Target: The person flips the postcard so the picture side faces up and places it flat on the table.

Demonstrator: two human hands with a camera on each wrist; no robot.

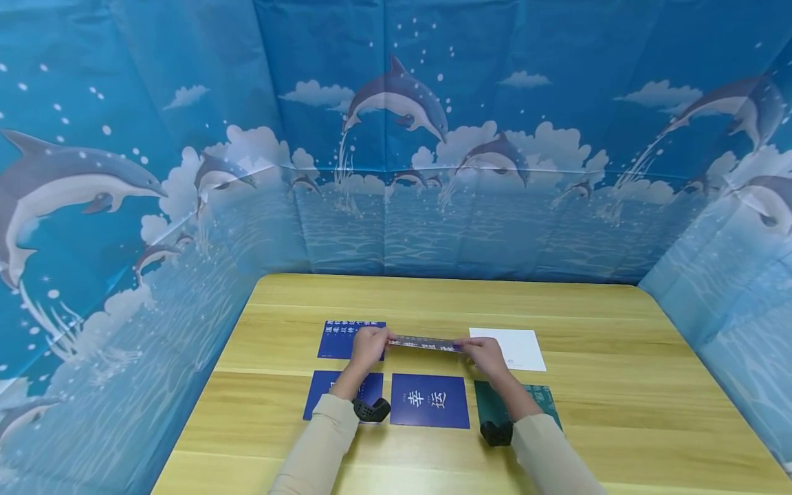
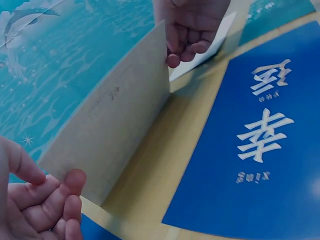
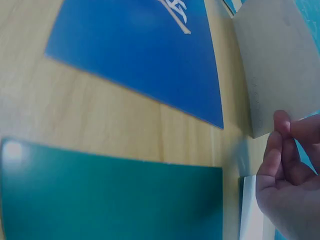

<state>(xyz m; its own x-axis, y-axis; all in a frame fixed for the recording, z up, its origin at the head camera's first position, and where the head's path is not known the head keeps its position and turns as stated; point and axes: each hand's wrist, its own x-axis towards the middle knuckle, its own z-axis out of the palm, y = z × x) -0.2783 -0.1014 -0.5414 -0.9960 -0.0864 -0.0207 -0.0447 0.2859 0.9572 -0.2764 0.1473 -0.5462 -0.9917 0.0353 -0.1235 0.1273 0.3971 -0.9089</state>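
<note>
A postcard (image 1: 427, 343) is held up between both hands, its dark face with white lettering steeply foreshortened in the head view. The pale back of this postcard (image 2: 120, 115) faces the left wrist camera. My left hand (image 1: 369, 346) pinches one end between thumb and fingers, over a blue card (image 1: 334, 346) lying on the table. At the other end my right hand (image 1: 485, 356) pinches a corner, beside a white card (image 1: 522, 347). Just in front of the held postcard lies a blue card with large white characters (image 1: 427, 418).
Another blue card (image 1: 317, 394) lies under the left forearm, and a green card (image 1: 489, 399) under the right. All rest on a wooden table (image 1: 619, 385). A dolphin-print curtain (image 1: 383, 227) hangs behind the table's back edge and along its sides.
</note>
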